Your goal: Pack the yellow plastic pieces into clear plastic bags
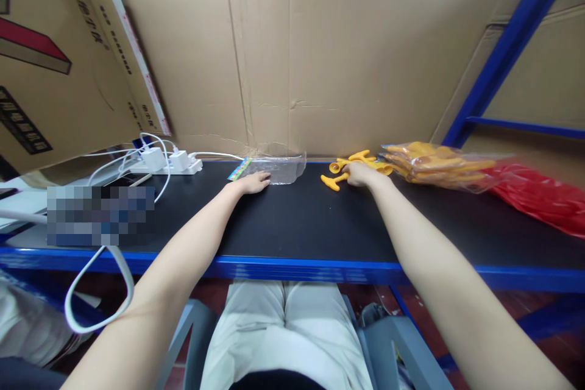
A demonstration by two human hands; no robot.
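My left hand (256,183) lies palm down with its fingers stretched over the near-left part of a clear plastic bag (287,172). The bag lies flat on the black tabletop and has a colourful header (240,169) at its left end. Farther right, my right hand (360,174) reaches into a small group of yellow plastic pieces. Its fingers are closed at the shaft of a yellow T-handled piece (333,181), whose handle sticks out to the left. Behind the hand lie another yellow handle (360,156) and a yellow piece with a round, hollow end (336,167).
To the right lies a clear bag packed with yellow pieces (429,161), beside a red plastic bundle (543,195). A power strip (194,165) with white chargers and cables stands at left. Cardboard (365,61) walls the back; a blue frame post (507,55) rises at right.
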